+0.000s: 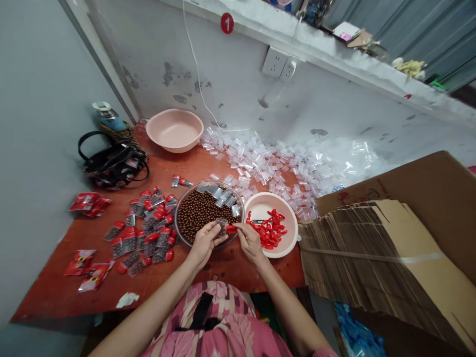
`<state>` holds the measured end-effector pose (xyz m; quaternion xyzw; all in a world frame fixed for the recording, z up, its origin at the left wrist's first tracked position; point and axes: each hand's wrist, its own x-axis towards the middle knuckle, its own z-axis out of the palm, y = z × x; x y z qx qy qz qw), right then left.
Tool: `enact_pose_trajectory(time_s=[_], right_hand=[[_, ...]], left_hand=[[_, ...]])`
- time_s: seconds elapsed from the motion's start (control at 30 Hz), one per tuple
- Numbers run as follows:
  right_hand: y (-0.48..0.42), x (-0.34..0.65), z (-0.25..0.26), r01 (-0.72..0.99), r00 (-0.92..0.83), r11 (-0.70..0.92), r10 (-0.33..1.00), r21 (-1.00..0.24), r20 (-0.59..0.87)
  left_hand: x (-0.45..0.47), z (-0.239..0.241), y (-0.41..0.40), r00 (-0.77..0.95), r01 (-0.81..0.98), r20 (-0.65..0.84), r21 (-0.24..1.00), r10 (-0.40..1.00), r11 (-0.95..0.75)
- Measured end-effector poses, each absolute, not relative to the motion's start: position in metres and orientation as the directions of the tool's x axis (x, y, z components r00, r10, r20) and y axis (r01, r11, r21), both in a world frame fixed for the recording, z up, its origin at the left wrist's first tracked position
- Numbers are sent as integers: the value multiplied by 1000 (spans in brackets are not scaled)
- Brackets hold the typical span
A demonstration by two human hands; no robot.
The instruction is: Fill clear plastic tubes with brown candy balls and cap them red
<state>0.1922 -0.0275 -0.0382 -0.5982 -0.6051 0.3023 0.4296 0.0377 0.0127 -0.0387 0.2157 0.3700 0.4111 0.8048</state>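
My left hand (204,244) is closed on a small clear plastic box (222,226) above the near right part of a round bowl (178,235). Brown beads (195,210) fill that bowl, and several clear boxes (223,197) lie on top of them. Between the fingers of my right hand (251,242) is a red cap (231,229), held up against the end of the box. To the right stands a pale pink basin (293,233) with loose red caps (273,230) inside. A pile of filled boxes with red caps (150,228) lies left of the bowl.
Clear empty boxes (256,161) spread along the wall. An empty pink basin (174,130) stands behind, near a black handbag (115,163) and a flask (109,116). Red packets (89,204) lie at left. Stacked cardboard (345,253) borders the right side.
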Motion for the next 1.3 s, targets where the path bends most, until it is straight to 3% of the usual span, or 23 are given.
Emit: enact_pose_trajectory(time_s=[0.13,0.3,0.5,0.7,0.83,0.93,1.03,1.1,1.2,1.3], right_hand=[[-28,187,-40,381,18,40,999,-924,50],[-28,169,-40,235,113,-78,992,-969,-52],[-33,152,-35,367,78,58,993,-929,93],[-21,175,-28,296,131,-73,991,-952,-35],[-4,200,-13,390,-1,-5,1000,-921,-6],[14,206,-22,594,-90,8,994,-804,-56],[30,195,-51,874,-98,-26,969,-485,-227],[36,181,-73,957,-104,15,950,-289,-295],[39,162,-96,975,-177,121,928,-184,-327],[42,154,-106,969,-224,171,912,-178,-344]], left_hand=[[35,-38,13,408,-467,-416,670,813,577],[37,-40,13,288,-511,-408,700,866,499],[37,-41,17,231,-568,-390,690,892,449],[33,-43,19,240,-500,-385,738,891,454],[31,-45,19,285,-485,-376,737,882,471],[28,-45,20,322,-524,-368,698,872,488],[24,-44,20,345,-556,-372,658,862,507],[21,-43,21,351,-555,-371,657,860,510],[14,-44,20,326,-539,-371,683,870,493],[7,-46,20,286,-543,-366,700,886,464]])
